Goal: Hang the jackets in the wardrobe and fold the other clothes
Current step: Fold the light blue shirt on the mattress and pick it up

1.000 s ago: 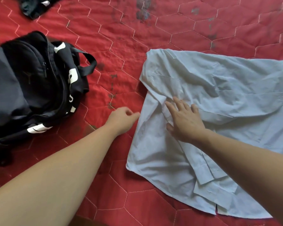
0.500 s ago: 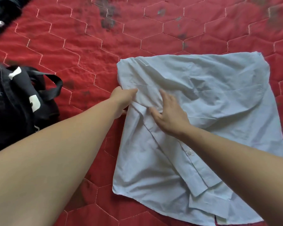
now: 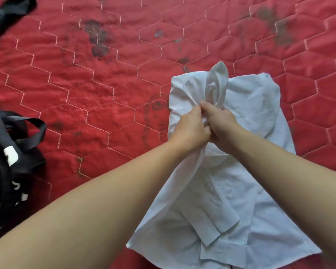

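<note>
A pale blue shirt (image 3: 246,193) lies on the red quilted bedcover (image 3: 97,105), its cuffed sleeve folded across the lower part. Both hands meet over the shirt's upper middle. My left hand (image 3: 190,127) grips a bunch of the shirt's fabric. My right hand (image 3: 219,121) grips the same bunch right beside it, the knuckles touching. A loop of cloth, seemingly the collar, stands up just beyond the fingers and is lifted off the cover.
A black backpack (image 3: 10,162) with white markings and a loop handle sits at the left edge. Dark clothing (image 3: 6,14) lies in the top left corner. The bedcover has dark stains across its far part.
Both hands have come together and bunched up the shirt's upper part, lifting it. Before, the right hand lay flat on the shirt and the left was at its left edge.
</note>
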{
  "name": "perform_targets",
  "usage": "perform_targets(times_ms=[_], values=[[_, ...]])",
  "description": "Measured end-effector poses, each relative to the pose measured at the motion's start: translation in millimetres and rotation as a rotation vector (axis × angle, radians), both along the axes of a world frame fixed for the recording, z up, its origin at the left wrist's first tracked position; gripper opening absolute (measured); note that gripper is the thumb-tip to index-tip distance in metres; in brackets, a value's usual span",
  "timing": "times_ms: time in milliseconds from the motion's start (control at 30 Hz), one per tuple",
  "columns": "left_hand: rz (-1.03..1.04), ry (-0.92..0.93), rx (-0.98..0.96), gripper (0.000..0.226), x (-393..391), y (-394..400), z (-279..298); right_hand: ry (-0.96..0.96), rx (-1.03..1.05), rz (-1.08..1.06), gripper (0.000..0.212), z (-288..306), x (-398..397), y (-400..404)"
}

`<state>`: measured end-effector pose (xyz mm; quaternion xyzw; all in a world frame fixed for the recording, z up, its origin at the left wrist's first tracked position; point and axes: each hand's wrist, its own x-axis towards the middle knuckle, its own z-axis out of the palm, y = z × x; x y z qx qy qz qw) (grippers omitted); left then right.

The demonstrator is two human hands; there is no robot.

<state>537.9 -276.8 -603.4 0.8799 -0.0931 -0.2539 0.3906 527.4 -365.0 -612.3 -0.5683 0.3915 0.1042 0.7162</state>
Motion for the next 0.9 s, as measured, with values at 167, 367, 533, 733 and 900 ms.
perform_targets(times_ms=[167, 367, 533, 733, 900], values=[[0.013, 0.27, -0.237, 0.055, -25, -49, 4, 0.115, 0.104, -0.164, 0.017, -9, -9, -81], [-0.05, 0.406, -0.202, 0.028, -46, -66, -15, 0.151, 0.047, -0.029, 0.029, -23, -18, -156], [-0.226, 0.363, -0.001, 0.028, -61, -65, -33, 0.158, -0.212, -0.038, 0.034, -43, -26, -166], [-0.32, 0.242, 0.039, 0.041, -73, -77, -37, 0.087, -0.287, -0.03, 0.032, -40, 4, -173], [-0.655, 0.095, 0.178, 0.066, -96, -82, -40, 0.127, -0.372, -0.012, 0.022, -47, -4, -179]])
